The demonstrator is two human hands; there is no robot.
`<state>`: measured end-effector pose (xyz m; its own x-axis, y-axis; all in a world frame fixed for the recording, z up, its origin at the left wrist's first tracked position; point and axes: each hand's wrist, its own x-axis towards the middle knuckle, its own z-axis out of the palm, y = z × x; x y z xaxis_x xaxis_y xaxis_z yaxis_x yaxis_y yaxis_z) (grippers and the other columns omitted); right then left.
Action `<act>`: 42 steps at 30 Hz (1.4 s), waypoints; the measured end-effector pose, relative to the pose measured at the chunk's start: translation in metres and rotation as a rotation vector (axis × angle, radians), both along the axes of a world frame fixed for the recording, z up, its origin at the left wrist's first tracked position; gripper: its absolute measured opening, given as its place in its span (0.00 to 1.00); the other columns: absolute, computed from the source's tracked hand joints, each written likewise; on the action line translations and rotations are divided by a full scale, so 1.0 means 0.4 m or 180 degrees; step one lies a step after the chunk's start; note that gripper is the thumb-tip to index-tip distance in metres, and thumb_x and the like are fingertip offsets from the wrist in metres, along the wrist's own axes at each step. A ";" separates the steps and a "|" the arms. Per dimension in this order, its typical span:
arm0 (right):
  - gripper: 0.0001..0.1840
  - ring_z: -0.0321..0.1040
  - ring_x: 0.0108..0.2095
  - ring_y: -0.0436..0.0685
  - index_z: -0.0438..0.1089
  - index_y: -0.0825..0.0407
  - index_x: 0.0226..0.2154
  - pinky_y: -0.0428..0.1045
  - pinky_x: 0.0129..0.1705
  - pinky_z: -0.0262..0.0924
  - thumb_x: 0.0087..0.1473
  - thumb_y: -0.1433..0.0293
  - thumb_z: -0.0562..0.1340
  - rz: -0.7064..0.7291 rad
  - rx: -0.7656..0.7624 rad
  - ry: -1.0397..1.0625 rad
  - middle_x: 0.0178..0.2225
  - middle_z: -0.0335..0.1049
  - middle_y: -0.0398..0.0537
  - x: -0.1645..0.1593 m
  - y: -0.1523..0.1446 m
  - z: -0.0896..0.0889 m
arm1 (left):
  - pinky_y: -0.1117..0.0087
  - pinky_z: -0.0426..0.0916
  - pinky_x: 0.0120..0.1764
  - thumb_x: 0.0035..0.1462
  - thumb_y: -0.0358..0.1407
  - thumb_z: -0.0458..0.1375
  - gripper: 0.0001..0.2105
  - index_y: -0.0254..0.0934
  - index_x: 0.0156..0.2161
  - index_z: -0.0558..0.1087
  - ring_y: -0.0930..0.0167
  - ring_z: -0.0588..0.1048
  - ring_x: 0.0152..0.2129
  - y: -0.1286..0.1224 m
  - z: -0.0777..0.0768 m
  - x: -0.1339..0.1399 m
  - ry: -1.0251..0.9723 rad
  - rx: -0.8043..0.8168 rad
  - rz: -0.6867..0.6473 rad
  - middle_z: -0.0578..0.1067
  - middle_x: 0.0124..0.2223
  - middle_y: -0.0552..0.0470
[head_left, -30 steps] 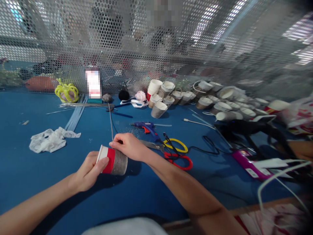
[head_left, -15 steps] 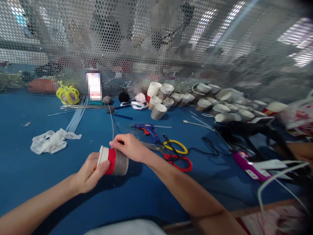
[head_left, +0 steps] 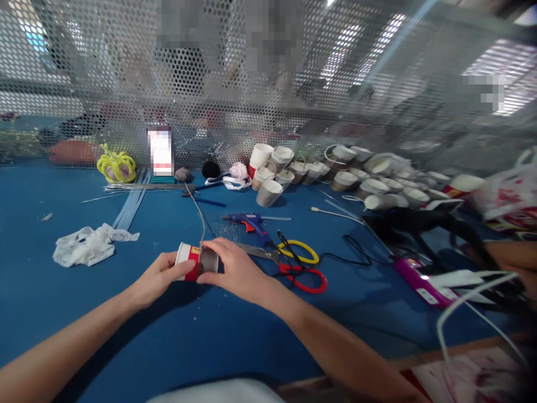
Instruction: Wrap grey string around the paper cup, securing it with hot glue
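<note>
A red and white paper cup (head_left: 192, 263) lies on its side in the air between my hands, its base end wrapped in grey yarn. My left hand (head_left: 161, 274) grips it around the white rim end, thumb across the red band. Around the wrapped end curls my right hand (head_left: 229, 266), thumb below and fingers above. A strand of grey yarn (head_left: 200, 210) runs from the cup back to a small grey yarn ball (head_left: 183, 174) near the mesh. Under the right wrist, scissors (head_left: 300, 266) with yellow and red handles lie on the table.
Beyond my hands lie a blue glue gun (head_left: 249, 223) and pliers (head_left: 205, 198). Several wrapped cups (head_left: 269, 193) crowd the back right. White lace (head_left: 84, 246) and glue sticks (head_left: 132, 204) are left. A phone (head_left: 160, 154) leans on the mesh; a purple power strip (head_left: 423, 282) sits right.
My right hand has gone from pinching the yarn at the cup's top to wrapping around its yarn-covered end. The cup has turned and shifted slightly right and away from me.
</note>
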<state>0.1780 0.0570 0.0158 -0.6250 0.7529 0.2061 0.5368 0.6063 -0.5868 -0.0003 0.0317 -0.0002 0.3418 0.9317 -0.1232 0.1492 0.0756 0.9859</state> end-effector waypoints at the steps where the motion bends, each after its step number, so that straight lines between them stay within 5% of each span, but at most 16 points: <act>1: 0.32 0.56 0.43 0.56 0.57 0.56 0.45 0.51 0.45 0.50 0.39 0.57 0.60 0.0008 0.0191 -0.0040 0.42 0.61 0.52 -0.006 -0.005 -0.006 | 0.76 0.59 0.26 0.48 0.42 0.51 0.14 0.30 0.29 0.68 0.75 0.63 0.20 0.001 -0.004 0.002 -0.0082 -0.0070 0.0099 0.68 0.23 0.54; 8: 0.36 0.51 0.47 0.56 0.54 0.56 0.49 0.52 0.49 0.48 0.39 0.55 0.58 0.0450 0.0400 0.0008 0.47 0.56 0.53 -0.025 -0.029 -0.002 | 0.77 0.56 0.23 0.46 0.42 0.53 0.13 0.30 0.25 0.67 0.77 0.60 0.18 -0.007 -0.021 0.012 0.0049 0.0018 0.0312 0.64 0.20 0.57; 11: 0.29 0.52 0.47 0.54 0.57 0.57 0.45 0.49 0.49 0.48 0.42 0.58 0.58 0.0471 0.0264 0.0242 0.46 0.58 0.54 -0.018 -0.021 0.009 | 0.79 0.51 0.19 0.47 0.43 0.50 0.15 0.30 0.21 0.65 0.79 0.55 0.15 -0.005 -0.027 0.010 0.0202 0.0137 0.0456 0.58 0.16 0.60; 17: 0.14 0.64 0.33 0.49 0.63 0.55 0.36 0.44 0.33 0.60 0.51 0.64 0.50 -0.0770 -0.0002 0.0292 0.33 0.67 0.49 0.049 0.059 0.046 | 0.78 0.51 0.19 0.46 0.44 0.51 0.17 0.29 0.21 0.66 0.79 0.56 0.15 -0.002 -0.016 0.013 0.0208 0.0008 0.0607 0.59 0.16 0.58; 23: 0.14 0.64 0.34 0.55 0.63 0.58 0.34 0.49 0.36 0.56 0.51 0.66 0.49 -0.1831 0.0166 -0.0797 0.34 0.67 0.54 0.144 0.150 0.042 | 0.76 0.56 0.21 0.43 0.44 0.54 0.16 0.28 0.23 0.69 0.77 0.61 0.16 -0.004 -0.008 0.021 0.0174 -0.0122 0.0667 0.65 0.17 0.55; 29: 0.11 0.63 0.36 0.60 0.67 0.60 0.26 0.50 0.37 0.54 0.46 0.68 0.55 -0.1849 -0.0275 -0.1642 0.30 0.66 0.60 0.164 0.193 -0.015 | 0.77 0.54 0.20 0.44 0.43 0.53 0.16 0.28 0.22 0.68 0.77 0.58 0.15 -0.003 -0.017 0.020 0.0232 -0.0059 0.0669 0.62 0.16 0.56; 33: 0.13 0.61 0.38 0.54 0.63 0.57 0.38 0.52 0.38 0.57 0.51 0.68 0.53 -0.1853 -0.0521 -0.1867 0.39 0.62 0.52 0.161 0.203 -0.019 | 0.77 0.50 0.19 0.46 0.44 0.51 0.16 0.29 0.20 0.65 0.79 0.54 0.15 -0.005 -0.020 0.016 0.0359 0.0014 0.0646 0.57 0.17 0.58; 42: 0.14 0.62 0.37 0.53 0.60 0.57 0.40 0.52 0.37 0.58 0.50 0.69 0.54 -0.2075 -0.0870 -0.1336 0.40 0.61 0.50 0.167 0.208 -0.027 | 0.76 0.49 0.19 0.47 0.44 0.49 0.17 0.30 0.20 0.64 0.78 0.53 0.16 -0.004 -0.026 0.012 0.0547 0.0192 0.0682 0.55 0.17 0.58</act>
